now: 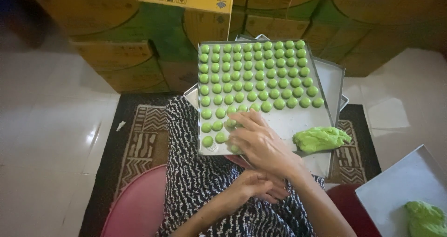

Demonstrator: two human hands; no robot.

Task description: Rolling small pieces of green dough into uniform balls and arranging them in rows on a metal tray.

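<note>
Small dough balls (253, 74) bright green, in rows on my silver-grey metal tray (326, 78). Dough lump (320, 138) on the tray, same bright green, a bit yellower. Second dough lump (426, 218) green on a pale grey tray (400, 186) at right. My dress (195, 181) black with white speckle print. Rug (139, 139) dark brown with beige geometric bands. Floor tiles (46, 125) glossy white. Cartons (116, 55) behind, yellow-brown and green. Pink seat (135, 204) under me.

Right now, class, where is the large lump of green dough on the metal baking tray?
The large lump of green dough sits at the metal baking tray's near right corner, right of the right hand.
</note>
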